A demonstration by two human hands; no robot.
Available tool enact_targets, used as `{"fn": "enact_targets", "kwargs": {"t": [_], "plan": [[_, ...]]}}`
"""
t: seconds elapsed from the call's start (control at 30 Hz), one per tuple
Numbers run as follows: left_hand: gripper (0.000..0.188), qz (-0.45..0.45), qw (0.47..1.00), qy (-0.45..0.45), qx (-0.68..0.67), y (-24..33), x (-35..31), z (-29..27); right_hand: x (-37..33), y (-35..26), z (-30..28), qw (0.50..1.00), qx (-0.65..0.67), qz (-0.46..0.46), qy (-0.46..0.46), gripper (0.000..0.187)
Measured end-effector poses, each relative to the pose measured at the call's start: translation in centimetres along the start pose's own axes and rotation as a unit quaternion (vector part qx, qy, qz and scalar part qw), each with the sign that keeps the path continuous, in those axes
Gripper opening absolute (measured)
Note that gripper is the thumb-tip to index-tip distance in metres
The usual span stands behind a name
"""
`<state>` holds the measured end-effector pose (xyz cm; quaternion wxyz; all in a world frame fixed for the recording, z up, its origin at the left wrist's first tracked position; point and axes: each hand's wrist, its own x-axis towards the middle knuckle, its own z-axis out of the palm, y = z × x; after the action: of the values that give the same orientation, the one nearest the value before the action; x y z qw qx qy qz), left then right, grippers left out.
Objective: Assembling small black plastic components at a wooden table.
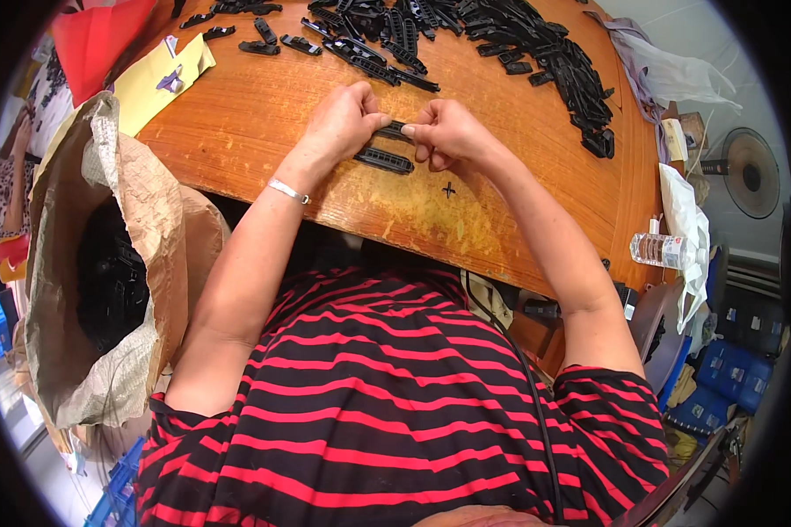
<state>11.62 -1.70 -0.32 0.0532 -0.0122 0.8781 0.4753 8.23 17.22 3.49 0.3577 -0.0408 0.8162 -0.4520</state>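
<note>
Between my two hands, above the wooden table, is a slim black plastic strip. My left hand pinches its left end, and my right hand grips the right end with the fingers curled. Just below them on the tabletop lies a ribbed black plastic piece, longer than it is wide. To its right, apart from both hands, rests a small black cross-shaped part. My fingers hide most of the strip, so its exact form cannot be made out.
Piles of black plastic pieces spread along the table's far side. An open woven sack with black parts inside stands at my left. A yellow envelope lies at the far left. At right are a plastic bottle and a fan.
</note>
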Motion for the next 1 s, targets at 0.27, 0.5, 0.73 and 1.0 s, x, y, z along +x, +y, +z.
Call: {"fn": "enact_targets", "kwargs": {"t": [0.27,0.5,0.73,1.0], "plan": [[0.024,0.02,0.998,0.004,0.053,0.9,0.0,-0.8,-1.0,0.3,0.2,1.0,0.002,-0.024,0.008,0.025],[0.018,0.076,0.995,0.017,0.06,1.0,-1.5,-1.5,-5.3,4.2,-5.9,0.966,-0.019,-0.058,0.25,0.02],[0.031,0.242,0.927,0.213,0.191,1.4,1.6,0.3,-6.7,13.0,-18.3,0.752,-0.4,0.141,0.504,0.04],[0.024,0.244,0.927,0.194,0.208,0.2,2.1,1.0,-3.6,11.0,-14.4,0.766,-0.431,-0.004,0.477,0.034]]}}
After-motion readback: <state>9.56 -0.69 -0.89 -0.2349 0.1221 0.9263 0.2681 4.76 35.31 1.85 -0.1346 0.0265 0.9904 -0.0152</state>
